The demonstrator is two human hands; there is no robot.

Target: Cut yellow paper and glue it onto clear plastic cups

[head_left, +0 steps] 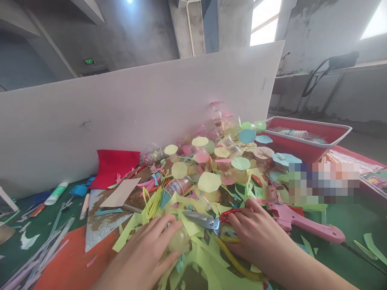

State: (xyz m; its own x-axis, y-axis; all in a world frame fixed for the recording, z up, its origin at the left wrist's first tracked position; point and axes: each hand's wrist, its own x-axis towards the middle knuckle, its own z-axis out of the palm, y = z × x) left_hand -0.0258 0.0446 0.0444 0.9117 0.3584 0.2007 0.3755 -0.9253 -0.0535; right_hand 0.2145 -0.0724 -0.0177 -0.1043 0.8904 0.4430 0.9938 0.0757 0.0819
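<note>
My right hand [254,229] is closed around the handles of a pair of scissors [208,221], one loop red and the other yellow. The blades point left over a heap of cut yellow-green paper [211,257]. With fingers curled, my left hand [151,241] grips a round, see-through yellowish plastic piece [179,241], partly hidden by the fingers. Just beyond both hands stand several small clear cups topped with paper discs, among them a pale yellow disc [209,182] and a blue disc [247,136].
A pink glue gun [305,227] lies right of my right hand, its cord trailing. Behind it stands a red basket [305,147] holding stacked cups. A white board [121,117] rises at the back. Left are red paper [116,167], a glue stick [57,193] and paper strips [51,253].
</note>
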